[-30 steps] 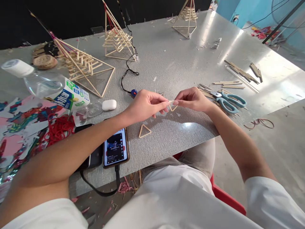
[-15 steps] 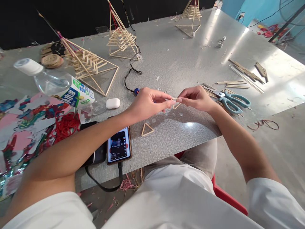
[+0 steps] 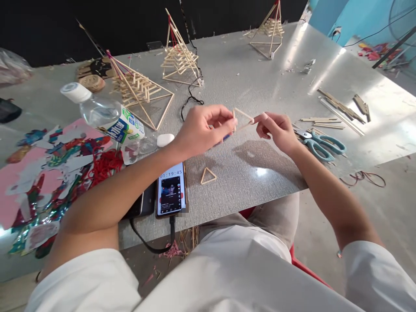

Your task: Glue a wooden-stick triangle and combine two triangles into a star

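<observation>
My left hand [image 3: 204,130] and my right hand [image 3: 276,129] hold a small triangle of thin wooden sticks [image 3: 242,118] between their fingertips, raised above the grey table [image 3: 247,82]. The left fingers pinch its left corner, the right fingers its right corner. A second finished stick triangle [image 3: 208,176] lies flat on the table below my hands, near the front edge.
A phone [image 3: 171,189] with a lit screen and cable lies by my left forearm. Teal scissors [image 3: 320,142] and loose sticks [image 3: 338,108] sit to the right. Stick pyramids [image 3: 141,89] [image 3: 179,56] [image 3: 269,28], a water bottle [image 3: 104,117], white earbud case [image 3: 165,140] and coloured paper scraps [image 3: 48,164] fill the left.
Both hands have lifted the stick triangle higher off the table and tilted it, so its outline now shows. The camera view has shifted to the left.
</observation>
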